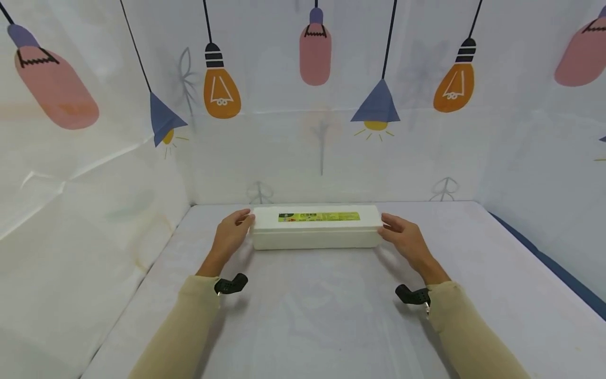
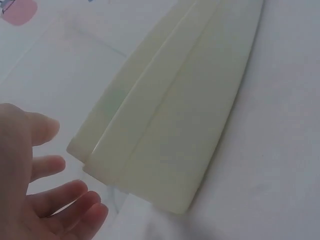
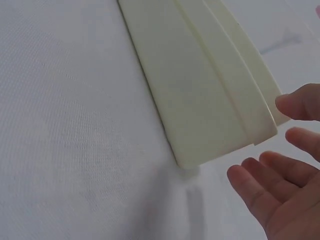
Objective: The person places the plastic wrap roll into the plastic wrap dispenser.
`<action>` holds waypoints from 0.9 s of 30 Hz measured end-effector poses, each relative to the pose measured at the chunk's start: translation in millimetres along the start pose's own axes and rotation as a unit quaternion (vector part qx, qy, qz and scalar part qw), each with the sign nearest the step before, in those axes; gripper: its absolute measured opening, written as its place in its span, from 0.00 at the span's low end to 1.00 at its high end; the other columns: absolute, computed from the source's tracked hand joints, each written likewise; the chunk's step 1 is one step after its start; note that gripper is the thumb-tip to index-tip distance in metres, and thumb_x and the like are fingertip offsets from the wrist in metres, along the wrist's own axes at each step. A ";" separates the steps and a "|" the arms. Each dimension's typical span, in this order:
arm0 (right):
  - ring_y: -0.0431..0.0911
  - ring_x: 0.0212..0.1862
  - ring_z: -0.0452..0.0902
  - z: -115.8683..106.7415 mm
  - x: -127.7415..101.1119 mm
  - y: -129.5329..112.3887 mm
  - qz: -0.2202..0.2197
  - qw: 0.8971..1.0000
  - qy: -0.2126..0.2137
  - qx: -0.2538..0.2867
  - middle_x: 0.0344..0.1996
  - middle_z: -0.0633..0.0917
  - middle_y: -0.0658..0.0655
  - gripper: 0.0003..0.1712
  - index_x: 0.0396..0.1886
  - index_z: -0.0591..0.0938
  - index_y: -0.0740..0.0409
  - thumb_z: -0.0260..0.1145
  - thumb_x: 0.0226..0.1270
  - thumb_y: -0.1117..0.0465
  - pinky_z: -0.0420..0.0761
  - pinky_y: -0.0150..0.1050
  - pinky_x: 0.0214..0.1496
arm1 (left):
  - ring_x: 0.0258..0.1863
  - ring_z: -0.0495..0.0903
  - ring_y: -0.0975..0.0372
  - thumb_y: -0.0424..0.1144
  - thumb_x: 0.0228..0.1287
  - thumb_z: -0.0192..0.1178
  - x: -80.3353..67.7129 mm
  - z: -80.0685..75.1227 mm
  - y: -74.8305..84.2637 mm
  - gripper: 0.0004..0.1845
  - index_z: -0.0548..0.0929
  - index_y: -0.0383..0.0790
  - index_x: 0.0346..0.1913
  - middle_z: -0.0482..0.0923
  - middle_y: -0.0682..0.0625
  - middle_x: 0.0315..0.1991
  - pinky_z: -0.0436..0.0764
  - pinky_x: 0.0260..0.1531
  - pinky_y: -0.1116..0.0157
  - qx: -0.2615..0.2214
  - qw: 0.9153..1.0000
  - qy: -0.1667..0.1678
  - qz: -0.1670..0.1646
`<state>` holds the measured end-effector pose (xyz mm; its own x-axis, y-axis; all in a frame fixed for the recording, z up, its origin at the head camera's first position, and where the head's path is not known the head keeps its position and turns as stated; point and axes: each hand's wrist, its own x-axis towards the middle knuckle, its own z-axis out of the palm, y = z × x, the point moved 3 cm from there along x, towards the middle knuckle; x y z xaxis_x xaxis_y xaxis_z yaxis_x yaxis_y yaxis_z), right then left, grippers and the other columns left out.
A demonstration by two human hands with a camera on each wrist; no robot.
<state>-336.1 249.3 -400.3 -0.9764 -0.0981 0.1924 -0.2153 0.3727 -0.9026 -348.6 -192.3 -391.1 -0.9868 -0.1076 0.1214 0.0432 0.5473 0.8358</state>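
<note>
A long white lidded box (image 1: pixel 317 240) lies crosswise near the back of the table, a yellow-green printed label (image 1: pixel 326 216) on its lid. Beside its left end is my left hand (image 1: pixel 229 236), fingers loosely bent and spread; the left wrist view shows a gap between them and the box (image 2: pixel 165 130). My right hand (image 1: pixel 408 242) is at the opposite end. In the right wrist view its thumb (image 3: pixel 300 104) lies at the lid's corner, and whether it touches cannot be told. The other fingers of that hand are apart from the box. The lid sits on the box.
A white cloth (image 1: pixel 312 316) covers the table. Behind it stands a white sheet wall (image 1: pixel 284 152) printed with hanging lamps, and more sheeting closes the left and right sides. Small black devices (image 1: pixel 231 284) are strapped at both wrists.
</note>
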 end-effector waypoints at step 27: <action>0.63 0.63 0.73 -6.7 -5.6 -18.4 -0.035 0.977 0.045 -0.206 0.62 0.78 0.69 0.24 0.65 0.77 0.66 0.61 0.74 0.58 0.77 0.61 0.58 | 0.63 0.73 0.44 0.48 0.75 0.56 -31.7 -4.1 20.2 0.22 0.80 0.38 0.63 0.75 0.38 0.63 0.76 0.55 0.42 0.206 0.959 0.059 0.186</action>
<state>-326.7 249.1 -382.1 -0.9523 -0.0619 0.2988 -0.2525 0.7096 -0.6579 -315.8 -181.2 -375.9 -0.8899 0.0790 0.4492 0.2988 0.8451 0.4432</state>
